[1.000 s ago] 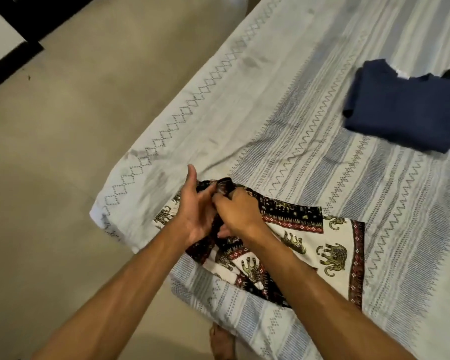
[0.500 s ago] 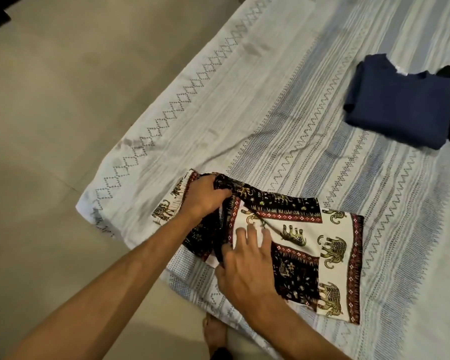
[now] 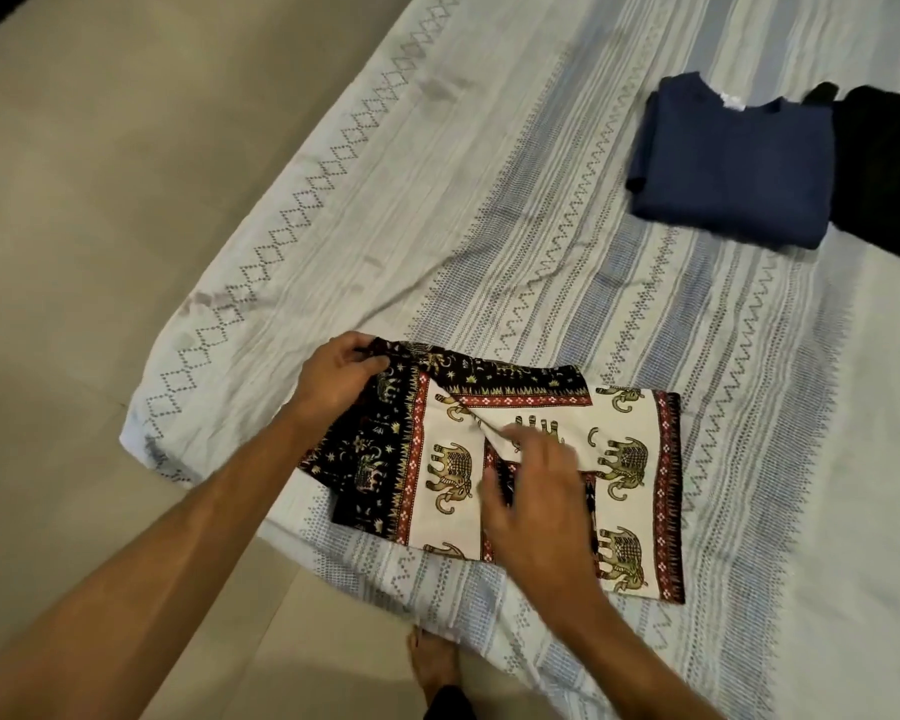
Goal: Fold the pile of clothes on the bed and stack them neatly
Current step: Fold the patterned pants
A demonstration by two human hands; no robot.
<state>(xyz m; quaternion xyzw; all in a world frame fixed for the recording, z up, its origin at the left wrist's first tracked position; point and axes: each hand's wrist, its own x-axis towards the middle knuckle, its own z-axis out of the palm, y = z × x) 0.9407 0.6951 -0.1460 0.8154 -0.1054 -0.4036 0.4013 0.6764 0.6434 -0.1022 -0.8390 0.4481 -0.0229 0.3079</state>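
An elephant-print garment (image 3: 624, 459), cream with black and red borders, lies folded near the bed's front corner. My left hand (image 3: 336, 376) grips its black top-left corner, fingers curled round the fabric. My right hand (image 3: 533, 491) lies flat on the cream middle of the garment, fingers spread and blurred. Farther back at the right a folded navy top (image 3: 733, 163) sits on the bed, with a black garment (image 3: 889, 174) right beside it.
The striped white and blue bedsheet (image 3: 489, 210) covers the bed; its corner hangs toward the beige tiled floor (image 3: 100, 174) on the left. My bare foot (image 3: 432, 667) stands on the floor just below the bed's edge.
Both hands were together at the garment's black corner. The right hand has since slid rightward, flat over the cream fabric. The left hand pulled its corner outward, spreading the garment wider.
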